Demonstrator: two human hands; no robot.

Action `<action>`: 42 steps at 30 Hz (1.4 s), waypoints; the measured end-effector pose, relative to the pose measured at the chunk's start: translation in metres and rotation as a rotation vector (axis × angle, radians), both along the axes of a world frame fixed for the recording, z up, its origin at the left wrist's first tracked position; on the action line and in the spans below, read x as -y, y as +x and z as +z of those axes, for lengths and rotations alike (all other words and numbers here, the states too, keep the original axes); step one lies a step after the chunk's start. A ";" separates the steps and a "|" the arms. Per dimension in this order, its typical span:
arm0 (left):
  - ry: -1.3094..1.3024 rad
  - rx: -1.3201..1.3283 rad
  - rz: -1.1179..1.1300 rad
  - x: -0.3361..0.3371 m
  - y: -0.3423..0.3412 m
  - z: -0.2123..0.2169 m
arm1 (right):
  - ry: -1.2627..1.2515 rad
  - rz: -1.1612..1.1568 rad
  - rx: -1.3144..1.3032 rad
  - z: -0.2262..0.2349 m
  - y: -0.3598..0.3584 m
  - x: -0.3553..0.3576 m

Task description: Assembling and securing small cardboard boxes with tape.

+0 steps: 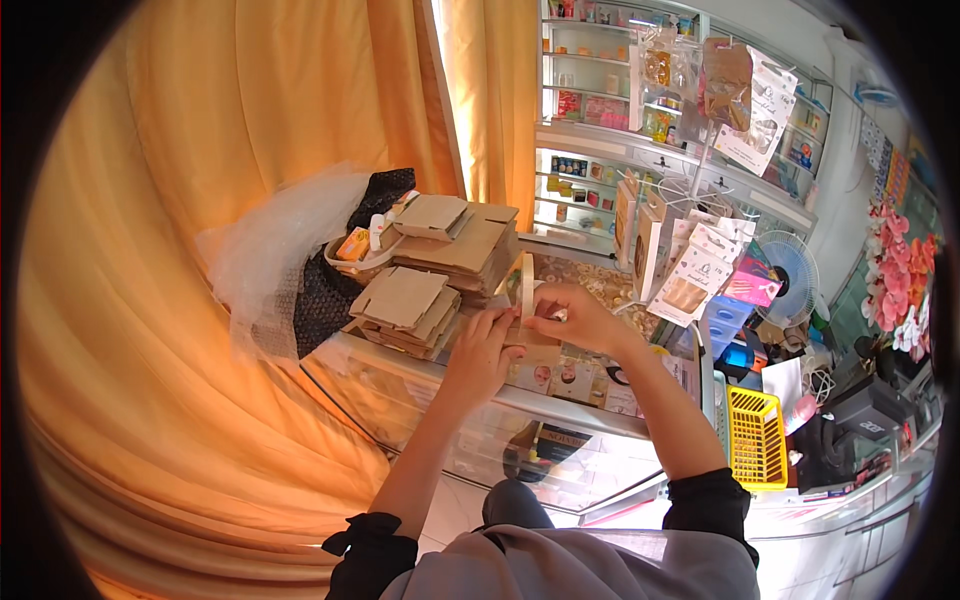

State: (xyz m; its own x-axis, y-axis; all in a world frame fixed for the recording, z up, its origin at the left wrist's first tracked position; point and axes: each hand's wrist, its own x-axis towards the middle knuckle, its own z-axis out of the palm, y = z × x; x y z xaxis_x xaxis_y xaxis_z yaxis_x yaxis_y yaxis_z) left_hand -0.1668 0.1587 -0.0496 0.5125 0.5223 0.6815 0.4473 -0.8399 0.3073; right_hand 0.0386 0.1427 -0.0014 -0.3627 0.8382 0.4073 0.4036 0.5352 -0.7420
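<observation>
Both hands meet over a small brown cardboard box (pixel 540 351) at the front edge of the glass counter. My left hand (pixel 487 350) grips its left side, with the fingers stretched forward and the thumb low. My right hand (pixel 578 318) is closed at the box's right side, its fingers curled and partly hidden; a bit of white shows in them. A narrow tan upright piece (pixel 526 284) rises beside the right fingers; I cannot tell whether it is a flap. Beside my left hand lies a stack of flattened cardboard boxes (pixel 405 300), with a taller cardboard stack (pixel 460 245) behind.
A woven basket (pixel 365 268) with small items stands at the left, beside bubble wrap (pixel 265 255) and orange curtains (pixel 270 90). A wire display rack (pixel 695 165) with hanging packets rises at the right. Beyond are a fan (pixel 788 275) and a yellow basket (pixel 757 438).
</observation>
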 end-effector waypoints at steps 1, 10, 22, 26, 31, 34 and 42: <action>-0.001 -0.002 0.000 -0.001 0.000 0.000 | 0.015 -0.042 -0.001 0.001 -0.003 0.001; 0.001 0.021 -0.030 0.001 0.001 0.002 | 0.099 -0.198 -0.035 -0.016 -0.008 -0.010; -0.032 0.018 -0.025 0.003 0.001 -0.001 | 0.051 -0.243 -0.084 -0.022 -0.014 -0.012; 0.013 0.035 0.004 0.001 0.002 -0.004 | -0.043 -0.248 -0.206 -0.024 -0.015 -0.011; 0.014 0.073 -0.017 0.001 0.003 -0.006 | -0.181 -0.186 -0.388 -0.029 -0.011 -0.018; -0.064 0.055 -0.059 0.003 0.002 -0.005 | -0.207 -0.197 -0.435 -0.034 -0.013 -0.021; 0.008 0.153 -0.072 0.000 0.003 -0.009 | -0.252 -0.184 -0.502 -0.038 -0.010 -0.026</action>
